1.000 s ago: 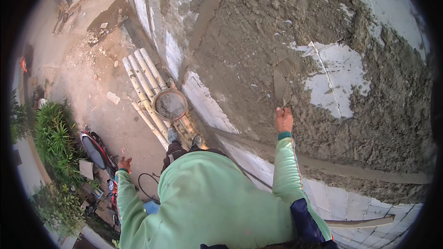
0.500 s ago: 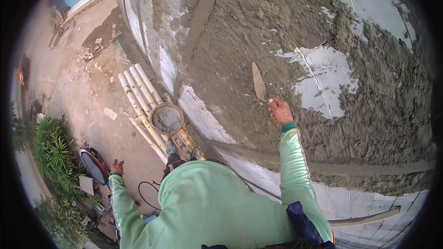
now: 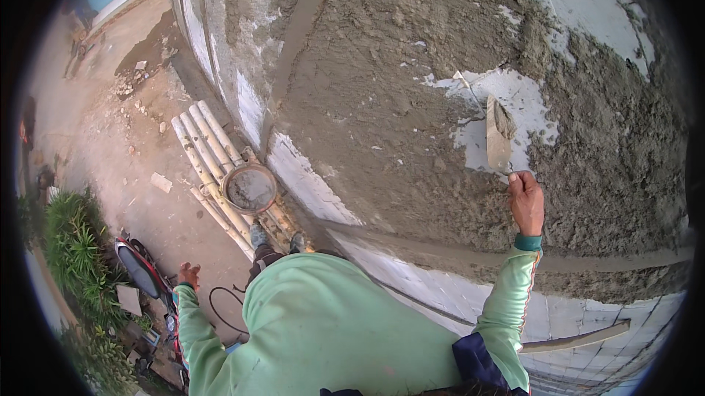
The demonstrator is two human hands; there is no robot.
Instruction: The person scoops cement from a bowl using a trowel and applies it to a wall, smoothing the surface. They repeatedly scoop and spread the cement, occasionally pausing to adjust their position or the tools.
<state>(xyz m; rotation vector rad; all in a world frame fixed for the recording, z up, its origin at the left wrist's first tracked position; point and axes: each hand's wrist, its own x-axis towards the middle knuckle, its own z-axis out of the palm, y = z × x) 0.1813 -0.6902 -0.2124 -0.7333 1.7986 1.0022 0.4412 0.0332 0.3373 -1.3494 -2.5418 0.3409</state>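
Now the right hand (image 3: 526, 201), fingers closed round the handle, has swung the trowel (image 3: 497, 142) rightward across the wall (image 3: 367, 102) and onto the bare white patch (image 3: 514, 95); a second ago it sat lower and further left. Blade upright, narrow, carrying a grey mortar lump near its tip. Left hand (image 3: 189, 275) hangs loose, fingers spread, empty, above the ground. Sieve (image 3: 250, 188) rests below on pale poles (image 3: 205, 153).

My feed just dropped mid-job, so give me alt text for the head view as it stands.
The person's right hand holds a flat metal trowel carrying wet grey mortar against a bare white patch of a rough grey plastered wall. The left hand, empty, hangs out to the side above the ground. Below stands a round pan of mortar on pale planks.
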